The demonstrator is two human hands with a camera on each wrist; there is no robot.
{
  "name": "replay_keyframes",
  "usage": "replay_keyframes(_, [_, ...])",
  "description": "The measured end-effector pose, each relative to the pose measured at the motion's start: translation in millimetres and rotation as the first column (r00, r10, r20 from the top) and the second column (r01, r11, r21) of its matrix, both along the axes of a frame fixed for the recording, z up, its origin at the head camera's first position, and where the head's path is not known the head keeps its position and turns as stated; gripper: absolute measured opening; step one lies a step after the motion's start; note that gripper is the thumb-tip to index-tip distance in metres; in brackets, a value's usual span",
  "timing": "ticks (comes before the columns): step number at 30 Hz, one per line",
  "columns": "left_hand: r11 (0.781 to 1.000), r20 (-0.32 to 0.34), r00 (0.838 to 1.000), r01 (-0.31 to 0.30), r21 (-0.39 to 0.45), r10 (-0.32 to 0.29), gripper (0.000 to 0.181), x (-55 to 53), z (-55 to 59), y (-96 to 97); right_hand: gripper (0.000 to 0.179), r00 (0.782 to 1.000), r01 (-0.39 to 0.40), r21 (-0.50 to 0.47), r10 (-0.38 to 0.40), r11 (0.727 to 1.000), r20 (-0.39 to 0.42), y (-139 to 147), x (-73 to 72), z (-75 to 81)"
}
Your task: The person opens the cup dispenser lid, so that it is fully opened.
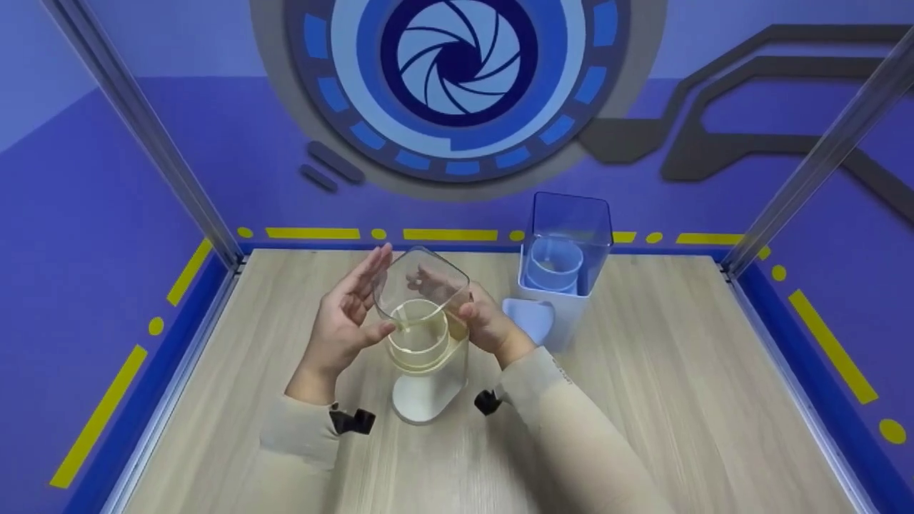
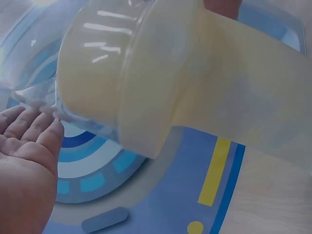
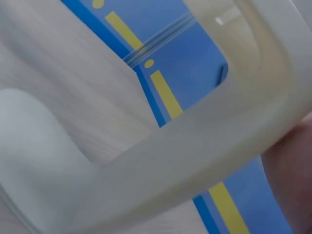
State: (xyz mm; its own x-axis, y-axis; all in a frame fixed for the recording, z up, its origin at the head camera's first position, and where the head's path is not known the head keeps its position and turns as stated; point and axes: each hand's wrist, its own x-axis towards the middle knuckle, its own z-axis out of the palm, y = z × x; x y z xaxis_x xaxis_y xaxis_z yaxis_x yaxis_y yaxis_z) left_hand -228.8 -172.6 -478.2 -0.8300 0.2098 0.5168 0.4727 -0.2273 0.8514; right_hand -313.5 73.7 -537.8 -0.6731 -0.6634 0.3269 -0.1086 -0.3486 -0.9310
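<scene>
A pale-yellow dispenser (image 1: 428, 364) stands on the table, with a rounded white foot (image 1: 420, 401) in front. Its clear, square-edged cover (image 1: 421, 268) rises above a cream ring-shaped cup (image 1: 420, 335). My left hand (image 1: 343, 314) is at the left side of the cover, fingers straight, fingertips touching the clear wall in the left wrist view. From the right, my right hand (image 1: 488, 321) holds the dispenser near its rim, thumb at the side and fingers behind the clear cover. The right wrist view shows the dispenser's curved side arm (image 3: 161, 156) close up.
A similar blue dispenser (image 1: 564, 314) with a tinted clear cover (image 1: 571, 218) stands behind and to the right, its blue foot (image 1: 528, 318) near my right wrist. Metal posts (image 1: 143, 128) and blue printed walls (image 1: 457, 207) enclose the wooden table (image 1: 678, 400).
</scene>
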Motion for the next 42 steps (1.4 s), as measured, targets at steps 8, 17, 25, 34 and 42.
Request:
replay_keyframes(8, [0.988,-0.047,0.988,0.143,-0.057,-0.146,0.127,0.9,10.0,9.4,0.093,0.987,-0.157,-0.05,0.156,0.986,-0.026,7.3,-1.1,-7.4])
replay_keyframes(17, [0.984,-0.05,0.985,0.164,-0.069,-0.167,0.121,0.1,11.5,13.4,0.091,0.997,-0.007,-0.043,0.011,0.999,0.082,20.7,21.3,-12.1])
replay_keyframes(25, [0.988,-0.021,0.989,0.149,-0.032,-0.149,0.131,4.1,6.1,15.2,0.124,0.922,0.382,-0.033,-0.383,0.924,-0.058,30.2,66.9,-24.5])
replay_keyframes(34, [0.996,-0.042,0.995,0.088,-0.033,-0.089,0.141,4.1,0.4,19.2,0.147,0.723,0.668,-0.013,-0.653,0.744,-0.227,2.9,122.3,-35.7])
replay_keyframes(42, [1.0,-0.057,0.998,0.004,-0.025,-0.005,0.146,8.5,-2.9,31.0,0.166,0.654,0.738,0.062,-0.688,0.672,-0.314,-13.5,138.7,-25.4])
